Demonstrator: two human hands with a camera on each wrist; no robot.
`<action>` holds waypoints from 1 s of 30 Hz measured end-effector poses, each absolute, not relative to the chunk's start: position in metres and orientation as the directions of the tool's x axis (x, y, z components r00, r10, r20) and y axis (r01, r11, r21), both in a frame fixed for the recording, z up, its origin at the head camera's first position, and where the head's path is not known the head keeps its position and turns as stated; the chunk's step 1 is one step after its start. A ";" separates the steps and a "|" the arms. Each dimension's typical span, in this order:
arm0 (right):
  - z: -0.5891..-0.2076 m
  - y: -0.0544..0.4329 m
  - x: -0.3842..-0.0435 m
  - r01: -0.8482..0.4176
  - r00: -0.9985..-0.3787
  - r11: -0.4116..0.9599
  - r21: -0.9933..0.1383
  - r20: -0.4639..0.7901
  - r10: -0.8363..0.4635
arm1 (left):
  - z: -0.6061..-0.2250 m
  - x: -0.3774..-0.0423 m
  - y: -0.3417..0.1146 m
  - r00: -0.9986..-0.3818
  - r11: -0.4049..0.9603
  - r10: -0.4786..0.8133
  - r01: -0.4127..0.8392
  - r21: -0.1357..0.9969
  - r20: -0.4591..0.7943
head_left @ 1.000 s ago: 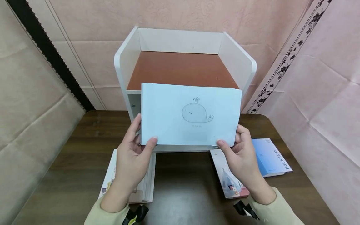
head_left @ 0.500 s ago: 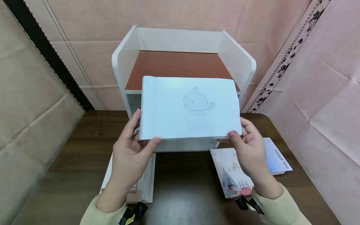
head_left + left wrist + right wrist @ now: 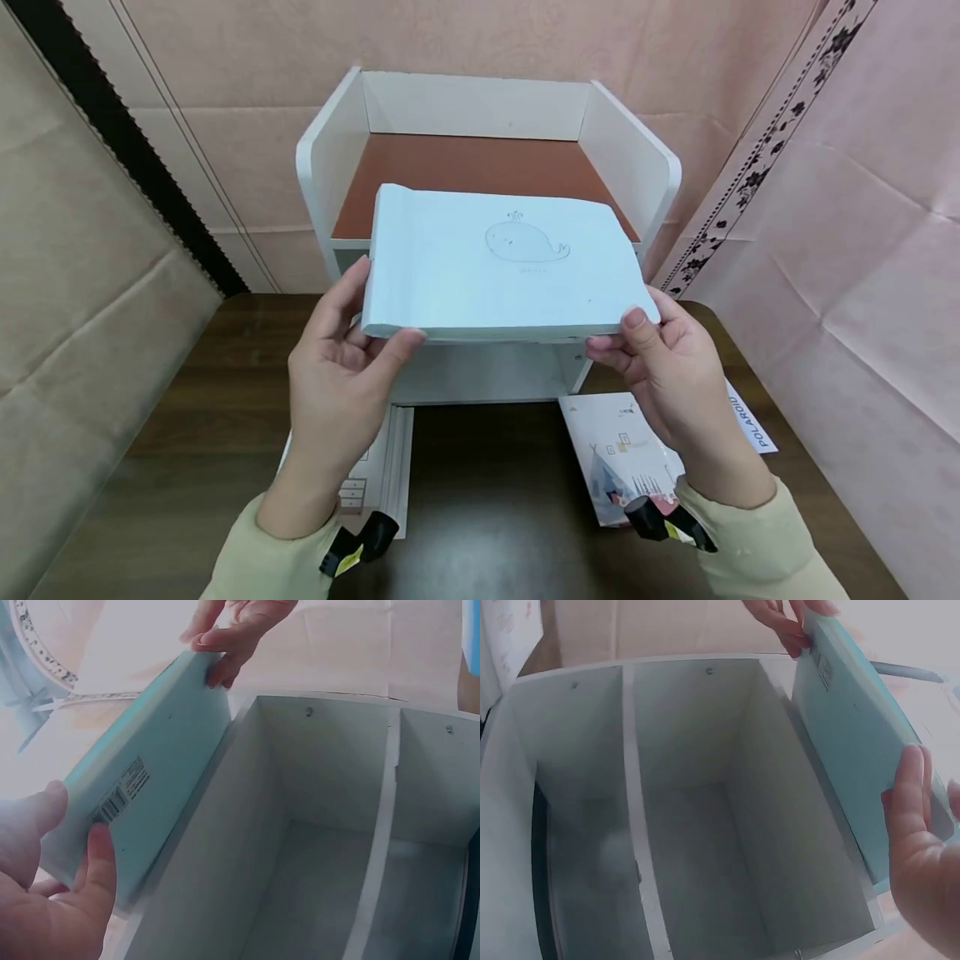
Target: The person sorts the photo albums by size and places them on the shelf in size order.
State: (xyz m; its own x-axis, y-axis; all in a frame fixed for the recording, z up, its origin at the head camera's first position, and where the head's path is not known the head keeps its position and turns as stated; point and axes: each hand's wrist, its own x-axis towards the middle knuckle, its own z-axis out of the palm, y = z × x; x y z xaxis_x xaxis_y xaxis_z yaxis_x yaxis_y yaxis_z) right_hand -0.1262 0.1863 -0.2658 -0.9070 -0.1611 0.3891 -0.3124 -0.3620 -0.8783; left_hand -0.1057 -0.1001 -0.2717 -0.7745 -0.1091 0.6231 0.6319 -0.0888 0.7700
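A light blue book (image 3: pixel 510 275) with a line drawing of a whale on its cover is held level between both hands. My left hand (image 3: pixel 333 383) grips its lower left corner, thumb on the front edge and fingers behind and beneath. At the lower right corner my right hand (image 3: pixel 678 375) pinches it, thumb on top and fingers underneath. Behind it stands a white shelf unit (image 3: pixel 330 167) with a brown top board, whose front edge the book overlaps. The left wrist view shows the book's underside with a barcode label (image 3: pixel 120 791), close along the shelf's upper edge.
Below the left forearm lies a stack of white books (image 3: pixel 393 475). On the right are a book with a tent picture (image 3: pixel 607 442) and a blue POLAROID book (image 3: pixel 753 421), partly hidden by the right arm. The shelf's lower compartments (image 3: pixel 705 825) face the wrists. Dark wooden table (image 3: pixel 480 500) beneath.
Both hands have raised the book and tipped its cover from facing me to lying flatter, up toward the shelf top. The right hand has shifted outward to the book's corner.
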 end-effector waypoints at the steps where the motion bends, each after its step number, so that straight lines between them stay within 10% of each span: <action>1: -0.266 0.187 -0.127 -0.301 -0.900 -0.394 -0.869 0.395 -0.183 | -0.270 -0.106 -0.100 -0.776 -0.101 -0.099 0.631 0.769 0.623; 30: -0.259 0.170 -0.180 -0.256 -0.919 -0.351 -0.901 0.339 -0.200 | -0.261 -0.159 -0.102 -0.823 -0.121 -0.137 0.566 0.815 0.551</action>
